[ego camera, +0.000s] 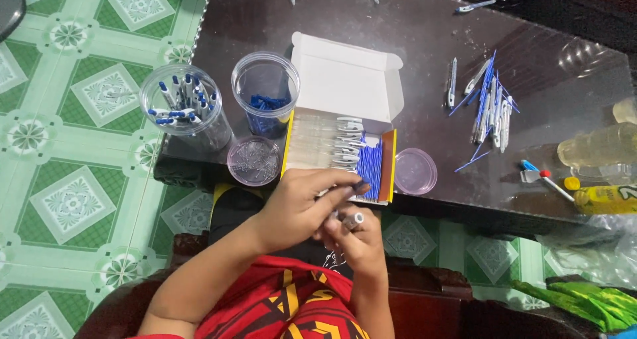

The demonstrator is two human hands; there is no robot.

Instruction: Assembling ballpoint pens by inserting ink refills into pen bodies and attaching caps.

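Note:
My left hand and my right hand meet just below the near edge of the dark table. The left fingers pinch a blue refill tip; the right hand holds a clear pen barrel pointing up. Directly in front lies an open white cardboard box holding clear pen barrels and blue refills.
A clear jar of assembled pens, a jar of blue caps and two round lids stand by the box. Loose pens and refills lie at right, with a plastic bottle and yellow tube.

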